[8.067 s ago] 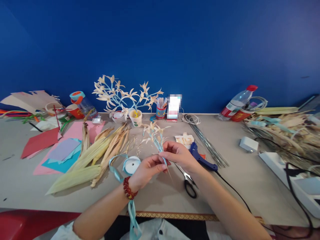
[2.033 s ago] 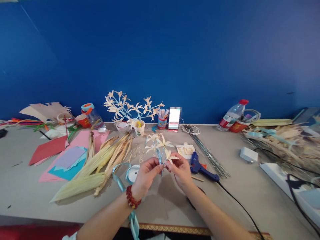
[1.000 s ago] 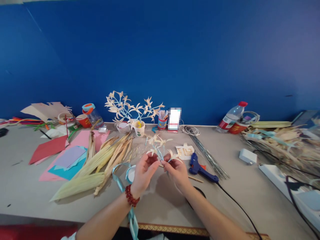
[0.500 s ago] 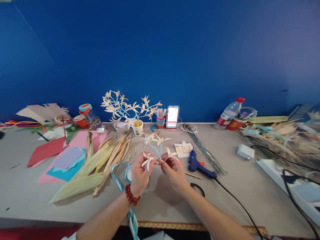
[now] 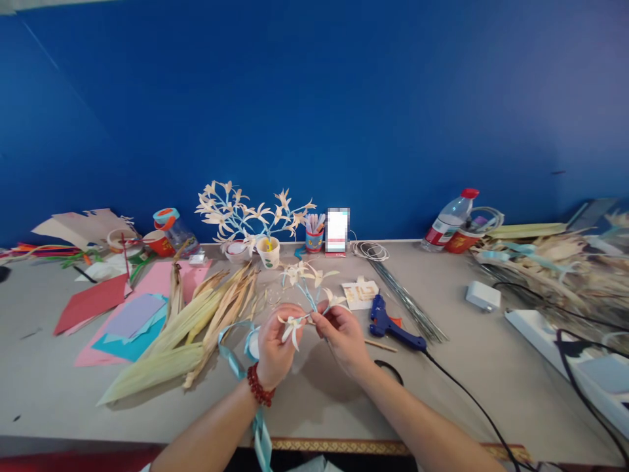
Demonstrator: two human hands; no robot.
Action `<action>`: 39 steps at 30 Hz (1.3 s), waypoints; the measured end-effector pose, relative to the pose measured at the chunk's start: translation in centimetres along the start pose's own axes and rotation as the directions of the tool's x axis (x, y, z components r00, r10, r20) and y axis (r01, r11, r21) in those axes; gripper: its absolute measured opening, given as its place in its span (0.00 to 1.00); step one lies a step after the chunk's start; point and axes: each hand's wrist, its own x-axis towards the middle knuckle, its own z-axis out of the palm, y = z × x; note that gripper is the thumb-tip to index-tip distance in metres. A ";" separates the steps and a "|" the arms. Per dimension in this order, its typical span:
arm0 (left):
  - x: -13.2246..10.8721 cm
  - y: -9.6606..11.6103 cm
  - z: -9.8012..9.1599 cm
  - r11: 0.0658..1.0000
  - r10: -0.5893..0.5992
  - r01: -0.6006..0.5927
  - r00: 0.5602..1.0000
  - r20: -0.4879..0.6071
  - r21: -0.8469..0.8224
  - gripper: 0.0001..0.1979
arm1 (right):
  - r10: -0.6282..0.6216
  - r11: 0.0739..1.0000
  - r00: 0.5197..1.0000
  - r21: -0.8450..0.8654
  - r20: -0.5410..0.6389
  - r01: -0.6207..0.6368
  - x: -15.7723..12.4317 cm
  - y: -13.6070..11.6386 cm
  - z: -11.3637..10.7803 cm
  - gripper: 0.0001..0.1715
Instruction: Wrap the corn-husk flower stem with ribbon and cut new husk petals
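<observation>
Above the grey table (image 5: 324,406) I hold a small sprig of cream husk flowers (image 5: 308,280) on light blue wrapped stems. My left hand (image 5: 275,344), with a red bead bracelet at the wrist, pinches one flower at the sprig's lower left. My right hand (image 5: 344,337) pinches the stems just to the right of it. A light blue ribbon (image 5: 230,347) runs from a white spool (image 5: 254,341), mostly hidden behind my left hand, down past my left wrist.
Dried corn husks (image 5: 196,321) and coloured paper sheets (image 5: 122,314) lie to the left. A blue glue gun (image 5: 390,324), scissors (image 5: 390,370), wires (image 5: 407,298) and a cable sit to the right. A finished flower branch in a cup (image 5: 268,249) stands at the back, near a bottle (image 5: 449,219).
One flower has been bent out to the lower left of the sprig, and my left hand now pinches it. Both hands sank slightly toward the table.
</observation>
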 end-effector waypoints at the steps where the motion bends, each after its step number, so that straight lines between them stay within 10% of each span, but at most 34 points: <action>1: 0.3 0.1 -0.1 0.999 -0.010 0.010 1.000 0.002 -0.038 0.03 | 0.009 1.000 1.000 0.012 0.006 -0.009 0.1 -0.1 0.0 0.18; 7: 2.8 1.0 -0.7 0.915 -0.302 0.275 0.952 -0.049 -0.297 0.09 | 0.065 0.996 0.998 0.062 0.026 -0.066 0.1 -0.2 0.0 0.18; 12: 3.2 1.1 -0.9 0.856 -0.367 0.398 0.917 0.153 -0.331 0.11 | 0.079 0.992 0.997 0.098 0.012 -0.080 0.0 -0.5 0.2 0.18; 25: 1.8 3.6 2.8 0.929 -0.339 0.347 0.937 0.078 -0.129 0.10 | -0.023 0.993 1.000 0.116 0.004 0.023 -0.7 -1.1 0.7 0.14; 39: 2.4 3.9 2.0 0.974 -0.218 0.217 0.976 0.013 0.058 0.12 | -0.354 0.923 0.935 0.152 -0.026 0.353 1.2 -3.0 -2.8 0.21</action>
